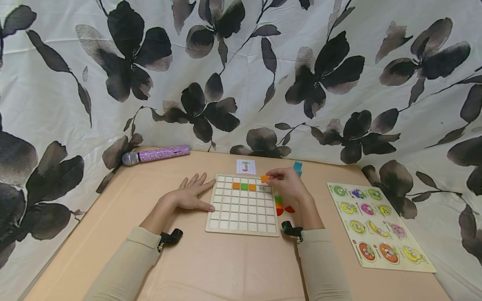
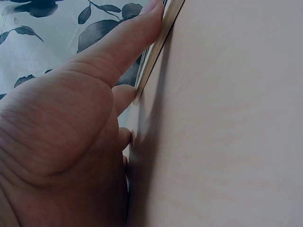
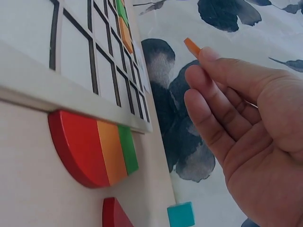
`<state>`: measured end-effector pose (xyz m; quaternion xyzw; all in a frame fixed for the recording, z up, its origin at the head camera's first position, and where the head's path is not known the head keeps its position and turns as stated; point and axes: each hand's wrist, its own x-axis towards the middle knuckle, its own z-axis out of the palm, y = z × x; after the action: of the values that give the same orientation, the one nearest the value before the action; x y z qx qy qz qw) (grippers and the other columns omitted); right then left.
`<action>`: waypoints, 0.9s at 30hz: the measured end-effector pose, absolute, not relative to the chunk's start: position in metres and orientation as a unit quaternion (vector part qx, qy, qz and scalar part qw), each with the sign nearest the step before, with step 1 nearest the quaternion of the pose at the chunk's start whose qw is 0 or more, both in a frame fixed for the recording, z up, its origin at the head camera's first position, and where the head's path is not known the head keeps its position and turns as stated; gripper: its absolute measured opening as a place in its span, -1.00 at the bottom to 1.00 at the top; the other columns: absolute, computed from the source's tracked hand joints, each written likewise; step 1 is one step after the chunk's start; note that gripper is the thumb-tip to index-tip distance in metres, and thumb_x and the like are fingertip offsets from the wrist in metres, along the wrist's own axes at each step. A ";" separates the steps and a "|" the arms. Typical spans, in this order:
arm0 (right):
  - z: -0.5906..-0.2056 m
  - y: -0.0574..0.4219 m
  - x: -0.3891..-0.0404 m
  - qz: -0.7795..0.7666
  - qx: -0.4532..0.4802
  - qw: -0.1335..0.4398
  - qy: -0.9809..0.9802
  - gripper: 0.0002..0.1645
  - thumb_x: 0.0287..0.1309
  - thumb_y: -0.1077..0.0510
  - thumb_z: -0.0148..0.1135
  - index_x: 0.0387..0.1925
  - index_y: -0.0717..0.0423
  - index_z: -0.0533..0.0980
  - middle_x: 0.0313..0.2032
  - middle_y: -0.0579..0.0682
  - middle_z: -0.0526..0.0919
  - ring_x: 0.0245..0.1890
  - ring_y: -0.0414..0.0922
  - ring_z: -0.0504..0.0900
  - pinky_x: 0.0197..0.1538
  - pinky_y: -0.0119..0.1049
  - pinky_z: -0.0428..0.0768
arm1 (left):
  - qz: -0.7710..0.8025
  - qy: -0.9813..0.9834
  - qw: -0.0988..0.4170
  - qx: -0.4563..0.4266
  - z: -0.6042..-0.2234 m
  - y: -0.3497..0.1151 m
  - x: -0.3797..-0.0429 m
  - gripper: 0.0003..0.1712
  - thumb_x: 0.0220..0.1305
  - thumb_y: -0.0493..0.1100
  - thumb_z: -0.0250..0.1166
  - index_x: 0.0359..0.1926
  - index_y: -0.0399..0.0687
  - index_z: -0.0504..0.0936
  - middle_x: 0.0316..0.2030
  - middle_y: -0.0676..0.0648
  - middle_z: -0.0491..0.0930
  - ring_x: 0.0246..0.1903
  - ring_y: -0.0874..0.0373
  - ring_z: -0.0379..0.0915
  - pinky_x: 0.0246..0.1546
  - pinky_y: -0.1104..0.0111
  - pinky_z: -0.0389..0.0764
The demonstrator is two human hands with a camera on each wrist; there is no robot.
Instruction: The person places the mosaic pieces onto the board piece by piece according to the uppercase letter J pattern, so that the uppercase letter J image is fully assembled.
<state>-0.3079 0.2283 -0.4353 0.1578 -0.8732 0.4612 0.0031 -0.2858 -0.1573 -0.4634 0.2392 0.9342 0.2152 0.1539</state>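
A pale wooden grid board (image 1: 241,231) lies mid-table, with an orange, a green (image 1: 244,186) and another orange tile in a row near its top. My right hand (image 1: 291,184) pinches an orange tile (image 1: 265,179) between thumb and finger above the board's upper right corner; the right wrist view shows the tile (image 3: 191,47) at the fingertips. My left hand (image 1: 191,195) rests at the board's left edge with fingers spread, the thumb touching the rim, as the left wrist view (image 2: 61,118) also shows. A small pattern card (image 1: 246,167) sits just behind the board.
Beside the board's right edge lie red, orange and green pieces (image 3: 80,146), a red piece (image 3: 115,215) and a teal block (image 3: 181,215). A fruit picture board (image 1: 380,228) is at the right. A glittery purple microphone (image 1: 162,154) lies at the back left, before a floral cloth (image 1: 263,75).
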 end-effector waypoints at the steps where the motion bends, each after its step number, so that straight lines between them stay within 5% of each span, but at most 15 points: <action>1: -0.435 0.227 -0.308 0.459 0.157 0.004 -0.874 -0.73 0.27 0.20 0.45 -0.01 0.16 0.73 -0.19 0.08 0.76 -0.24 -0.04 0.65 -0.13 -0.43 0.64 | 0.215 0.934 0.154 0.239 -0.463 -0.157 -0.286 0.26 0.15 0.51 0.37 0.68 0.18 0.01 0.67 -0.29 -0.35 0.64 -0.34 -0.56 0.54 -0.33 -0.49; 20: -0.437 0.200 -0.305 0.440 0.204 -0.019 -0.874 -0.76 0.21 0.20 0.51 -0.10 0.20 0.74 -0.33 0.02 0.70 -0.31 -0.02 0.59 -0.25 -0.38 0.62 | 0.256 0.920 0.148 0.257 -0.471 -0.160 -0.288 0.30 0.07 0.56 0.38 0.68 0.21 0.04 0.65 -0.37 -0.37 0.61 -0.41 -0.65 0.46 -0.38 -0.63; 27: -0.439 0.193 -0.304 0.434 0.206 -0.026 -0.877 -0.78 0.19 0.17 0.53 -0.13 0.13 0.75 -0.33 -0.01 0.72 -0.34 -0.05 0.59 -0.26 -0.37 0.61 | 0.224 0.932 0.156 0.240 -0.464 -0.157 -0.286 0.28 0.12 0.52 0.38 0.68 0.18 0.01 0.67 -0.31 -0.36 0.63 -0.35 -0.58 0.53 -0.32 -0.52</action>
<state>-0.3042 0.1927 -0.4391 0.2061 -0.8767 0.4338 -0.0260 -0.2863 -0.1573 -0.4638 0.2401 0.9317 0.2240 0.1555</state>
